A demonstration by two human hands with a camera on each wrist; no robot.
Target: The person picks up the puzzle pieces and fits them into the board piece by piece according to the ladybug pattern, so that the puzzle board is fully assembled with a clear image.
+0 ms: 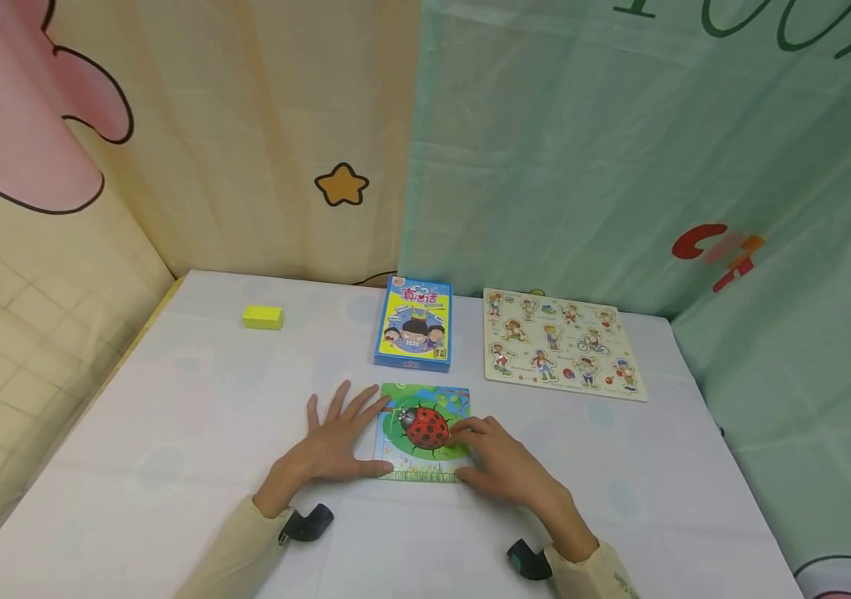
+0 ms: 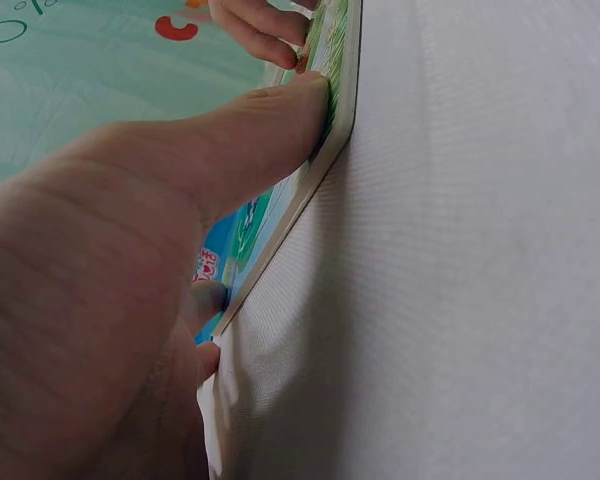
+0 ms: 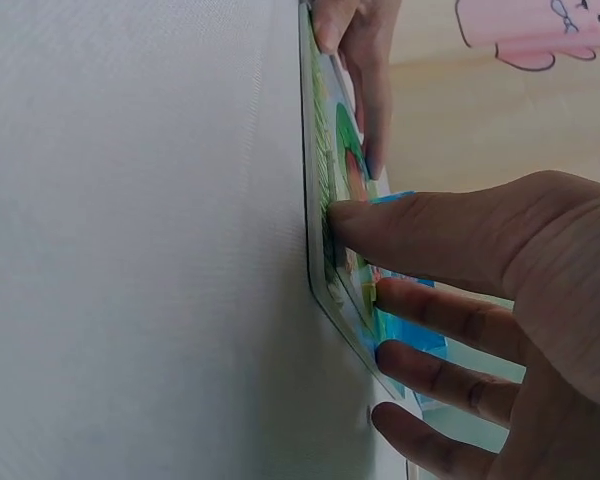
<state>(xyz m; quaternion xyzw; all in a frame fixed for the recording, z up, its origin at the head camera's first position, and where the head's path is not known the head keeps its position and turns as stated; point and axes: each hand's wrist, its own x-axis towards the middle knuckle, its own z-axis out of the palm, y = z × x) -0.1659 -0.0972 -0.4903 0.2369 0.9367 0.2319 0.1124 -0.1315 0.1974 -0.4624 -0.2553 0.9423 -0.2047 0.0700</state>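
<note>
A small square ladybug puzzle board (image 1: pixel 410 464) lies flat on the white table, a red spotted ladybug on green at its centre. My left hand (image 1: pixel 335 445) is at its left side with fingers spread; the thumb (image 2: pixel 280 115) rests on the lower left corner and a fingertip touches the upper left edge. From the right, my right hand (image 1: pixel 503 462) reaches over the board. Its thumb (image 3: pixel 410 235) presses near the lower right corner, while the index fingertip touches the picture beside the ladybug. The remaining right fingers extend by the right edge.
Behind the board lies a blue and yellow card box (image 1: pixel 413 324). A pegged puzzle board with children figures (image 1: pixel 560 345) is at the back right, a yellow block (image 1: pixel 264 318) at the back left. Printed curtains (image 1: pixel 283 125) enclose the table's (image 1: pixel 208 416) far side.
</note>
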